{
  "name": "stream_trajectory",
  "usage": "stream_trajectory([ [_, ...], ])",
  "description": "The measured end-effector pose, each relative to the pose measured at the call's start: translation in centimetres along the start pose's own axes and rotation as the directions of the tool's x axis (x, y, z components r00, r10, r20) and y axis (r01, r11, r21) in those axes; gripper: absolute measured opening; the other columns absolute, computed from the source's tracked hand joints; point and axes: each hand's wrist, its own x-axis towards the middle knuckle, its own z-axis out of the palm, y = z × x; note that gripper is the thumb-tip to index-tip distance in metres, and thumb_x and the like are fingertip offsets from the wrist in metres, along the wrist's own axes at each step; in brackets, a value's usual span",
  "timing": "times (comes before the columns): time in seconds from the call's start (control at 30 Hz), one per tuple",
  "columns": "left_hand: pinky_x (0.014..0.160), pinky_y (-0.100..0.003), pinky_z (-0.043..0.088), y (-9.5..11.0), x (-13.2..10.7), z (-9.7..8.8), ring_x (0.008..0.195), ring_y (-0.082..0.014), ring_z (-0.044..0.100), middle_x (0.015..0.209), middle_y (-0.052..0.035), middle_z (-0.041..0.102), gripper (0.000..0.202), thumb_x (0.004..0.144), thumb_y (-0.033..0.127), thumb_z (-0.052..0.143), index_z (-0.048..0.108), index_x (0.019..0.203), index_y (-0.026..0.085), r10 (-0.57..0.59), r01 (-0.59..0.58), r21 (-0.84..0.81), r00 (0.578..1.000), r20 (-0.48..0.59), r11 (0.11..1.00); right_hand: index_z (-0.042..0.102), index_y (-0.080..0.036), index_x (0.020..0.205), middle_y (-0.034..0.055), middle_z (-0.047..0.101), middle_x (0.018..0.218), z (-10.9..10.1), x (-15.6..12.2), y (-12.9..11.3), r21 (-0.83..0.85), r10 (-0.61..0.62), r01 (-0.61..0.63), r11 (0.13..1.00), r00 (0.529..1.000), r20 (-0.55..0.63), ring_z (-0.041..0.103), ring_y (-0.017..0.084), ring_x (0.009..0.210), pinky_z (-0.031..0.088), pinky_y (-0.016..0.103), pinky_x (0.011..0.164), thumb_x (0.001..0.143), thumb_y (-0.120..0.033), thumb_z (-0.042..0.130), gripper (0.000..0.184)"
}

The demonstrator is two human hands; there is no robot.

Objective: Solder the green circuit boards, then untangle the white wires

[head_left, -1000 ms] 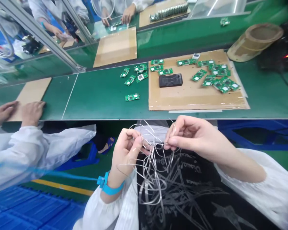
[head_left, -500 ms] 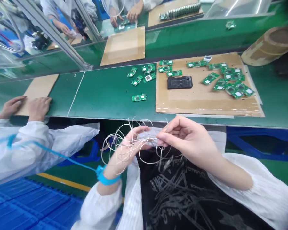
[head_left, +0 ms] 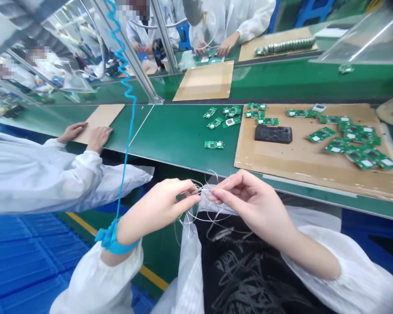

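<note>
As I look on, the left hand [head_left: 157, 204] and right hand [head_left: 249, 196] grip a tangle of clear strands [head_left: 212, 216] closed between thumb and fingers, above a dark printed shirt [head_left: 242, 270].

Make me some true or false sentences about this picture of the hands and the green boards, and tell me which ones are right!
1. The left hand wears a blue wrist strap with a coiled blue cord. True.
2. The right hand is holding a green circuit board. False: it pinches thin clear strands.
3. A black block sits on a brown cardboard sheet. True.
4. Every green circuit board is on cardboard. False: one green circuit board lies on the green workbench.
5. A nearby person's hand rests on a smaller cardboard sheet. True.
</note>
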Motion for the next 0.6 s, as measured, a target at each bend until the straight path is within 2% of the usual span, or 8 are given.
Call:
stream_trajectory([
  [0.03, 0.076, -0.031, 0.050, -0.5, 0.1, 0.3, 0.080, -0.0199, 0.067, 0.088, -0.0017, 0.074, 0.021, 0.104, 0.039, 0.060, 0.073, 0.102, 0.023, 0.014, -0.014, -0.005, 1.000, -0.002, 1.000, 0.061, -0.023, 0.086, 0.0039, 0.077, 0.083, -0.4, -0.2, -0.2, -0.147, -0.044, 0.042, 0.988, 0.999, -0.005, 0.075, 0.019, 0.074, 0.061, 0.032, 0.067, 0.098, -0.039, 0.073, 0.024],
  [0.1, 0.078, -0.031, 0.047, -1.1, -0.2, 0.6, 0.076, -0.0181, 0.065, 0.085, -0.0009, 0.074, 0.022, 0.105, 0.038, 0.060, 0.074, 0.101, 0.023, 0.053, -0.053, 0.006, 0.998, -0.044, 0.999, 0.060, -0.024, 0.085, 0.0028, 0.073, 0.079, -1.2, -0.5, -0.8, -0.443, -0.221, 0.183, 0.878, 0.975, -0.035, 0.069, 0.018, 0.068, 0.055, 0.032, 0.062, 0.100, -0.034, 0.071, 0.020],
  [0.2, 0.080, -0.032, 0.045, -0.9, -0.8, 0.3, 0.074, -0.0175, 0.062, 0.084, 0.0000, 0.074, 0.019, 0.105, 0.036, 0.061, 0.074, 0.099, 0.023, 0.081, -0.077, 0.047, 0.992, -0.094, 0.996, 0.063, -0.023, 0.102, 0.0091, 0.074, 0.100, -1.9, 0.3, -1.4, -0.650, -0.520, 0.459, 0.606, 0.847, 0.113, 0.070, 0.023, 0.092, 0.054, 0.037, 0.080, 0.101, -0.030, 0.070, 0.010],
  [0.27, 0.080, -0.032, 0.045, -0.5, -1.0, 0.0, 0.077, -0.0182, 0.064, 0.087, 0.0000, 0.075, 0.017, 0.104, 0.036, 0.062, 0.074, 0.102, 0.024, 0.083, -0.076, 0.056, 0.988, -0.127, 0.996, 0.064, -0.020, 0.109, 0.0108, 0.073, 0.103, -1.9, 1.4, -1.3, -0.662, -0.537, 0.596, 0.455, 0.776, 0.329, 0.068, 0.026, 0.097, 0.051, 0.040, 0.086, 0.105, -0.029, 0.063, 0.010],
  [0.33, 0.080, -0.032, 0.046, -0.2, -1.0, -0.2, 0.079, -0.0184, 0.065, 0.090, 0.0000, 0.076, 0.017, 0.104, 0.037, 0.062, 0.075, 0.105, 0.025, 0.077, -0.069, 0.052, 0.981, -0.177, 0.996, 0.065, -0.019, 0.105, 0.0075, 0.072, 0.090, -1.6, 2.4, -0.7, -0.668, -0.461, 0.637, 0.385, 0.759, 0.460, 0.066, 0.023, 0.083, 0.047, 0.038, 0.076, 0.110, -0.028, 0.053, 0.017],
  [0.4, 0.080, -0.032, 0.047, -0.2, -1.0, -0.3, 0.079, -0.0182, 0.066, 0.091, 0.0002, 0.077, 0.018, 0.104, 0.037, 0.062, 0.075, 0.107, 0.025, 0.065, -0.059, 0.038, 0.975, -0.212, 0.998, 0.066, -0.019, 0.103, 0.0044, 0.071, 0.084, -1.2, 2.8, 0.0, -0.672, -0.382, 0.607, 0.425, 0.793, 0.475, 0.064, 0.020, 0.073, 0.043, 0.035, 0.068, 0.112, -0.028, 0.047, 0.023],
  [0.5, 0.077, -0.032, 0.047, -0.2, -1.1, -0.1, 0.079, -0.0182, 0.065, 0.088, 0.0001, 0.076, 0.019, 0.104, 0.037, 0.063, 0.075, 0.101, 0.024, 0.047, -0.050, -0.006, 0.965, -0.257, 0.999, 0.065, -0.021, 0.108, 0.0031, 0.075, 0.093, -0.6, 2.7, 0.7, -0.638, -0.276, 0.501, 0.585, 0.863, 0.424, 0.068, 0.017, 0.076, 0.044, 0.031, 0.066, 0.112, -0.029, 0.046, 0.021],
  [0.6, 0.073, -0.031, 0.047, -0.4, -1.1, 0.1, 0.075, -0.0182, 0.063, 0.083, -0.0004, 0.074, 0.020, 0.105, 0.037, 0.061, 0.075, 0.097, 0.024, 0.040, -0.054, -0.037, 0.953, -0.299, 0.998, 0.065, -0.022, 0.107, 0.0019, 0.075, 0.093, -0.2, 2.7, 0.6, -0.595, -0.247, 0.435, 0.676, 0.894, 0.373, 0.068, 0.016, 0.076, 0.045, 0.028, 0.067, 0.112, -0.030, 0.047, 0.020],
])
